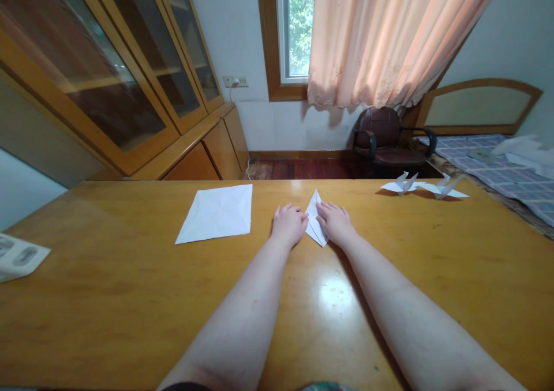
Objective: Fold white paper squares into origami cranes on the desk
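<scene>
A white sheet folded into a narrow kite shape, a piece of origami paper point(315, 229), lies flat on the wooden table between my hands. My left hand point(288, 226) rests palm down at its left edge, fingers apart on the tabletop and thumb tip touching the paper. Across the right side of the fold lies my right hand point(336, 222), its fingers stretched out and pressing on the paper, hiding part of it. Neither hand is closed around anything. To the left, a flat white square sheet point(220, 213) with faint creases lies apart from my hands.
Two folded paper cranes point(403, 185) stand near the far right edge of the table point(130, 299). A white printed item point(21, 256) lies at the left edge. Beyond are a glass-door cabinet point(130, 62), an office chair point(381, 134) and a bed point(497, 166).
</scene>
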